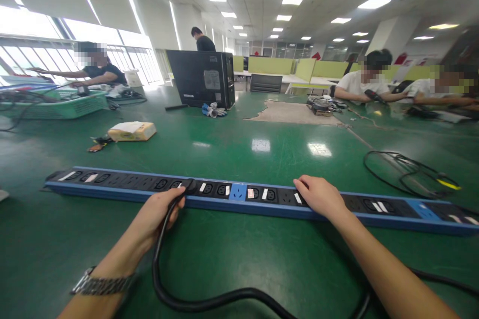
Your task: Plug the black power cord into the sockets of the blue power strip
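A long blue and black power strip lies across the green table in front of me, its row of sockets facing up and several white stickers between them. My left hand pinches a black plug, which sits at a socket left of the strip's middle. From that plug a thick black power cord loops down towards me and runs off to the right. Over the right half of the strip, my right hand is closed around its body; most of those fingers are hidden.
Beyond the strip are a tissue pack, a black computer case, gloves and a green basket of cables. A coiled black cable lies at right. Co-workers sit at the table's far sides.
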The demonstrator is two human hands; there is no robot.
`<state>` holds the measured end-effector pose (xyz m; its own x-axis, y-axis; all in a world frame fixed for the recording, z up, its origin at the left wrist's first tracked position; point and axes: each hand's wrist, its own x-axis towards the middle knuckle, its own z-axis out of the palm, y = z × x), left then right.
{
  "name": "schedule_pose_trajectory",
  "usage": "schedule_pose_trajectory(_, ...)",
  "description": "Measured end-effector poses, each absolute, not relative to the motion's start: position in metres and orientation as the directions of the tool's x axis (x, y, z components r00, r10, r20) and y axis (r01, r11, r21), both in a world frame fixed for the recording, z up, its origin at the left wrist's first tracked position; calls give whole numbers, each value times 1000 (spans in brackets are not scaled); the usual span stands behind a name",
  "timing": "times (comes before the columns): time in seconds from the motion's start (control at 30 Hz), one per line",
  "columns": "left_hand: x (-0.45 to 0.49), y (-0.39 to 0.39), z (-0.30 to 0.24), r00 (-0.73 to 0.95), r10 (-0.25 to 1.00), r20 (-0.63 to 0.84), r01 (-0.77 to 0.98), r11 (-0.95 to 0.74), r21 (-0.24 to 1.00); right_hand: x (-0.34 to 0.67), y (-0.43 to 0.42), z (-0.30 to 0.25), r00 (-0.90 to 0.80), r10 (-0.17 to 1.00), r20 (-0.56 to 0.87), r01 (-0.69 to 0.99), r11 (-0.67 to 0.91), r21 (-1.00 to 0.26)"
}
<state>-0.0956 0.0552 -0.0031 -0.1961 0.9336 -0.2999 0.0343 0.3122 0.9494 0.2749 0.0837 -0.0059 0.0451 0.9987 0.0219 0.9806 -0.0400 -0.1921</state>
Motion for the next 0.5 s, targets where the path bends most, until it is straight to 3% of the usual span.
schedule_pose_trajectory(0.3, -92, 54, -13, -183, 948, -260, -17, 261, 965, 274, 83, -5, 44, 999, 11, 978, -41, -206)
schedule_pose_trajectory(0.4, -96, 53, -3, -172, 962, -211, -139, 188, 972, 274, 83, -4, 48, 999, -1, 975, -47, -215)
schedule_pose_trajectory(0.5, -108, 52, 29, -214, 975, -59, -313, -11, 950, 274, 84, -3, 52, 998, -21, 975, -55, -215)
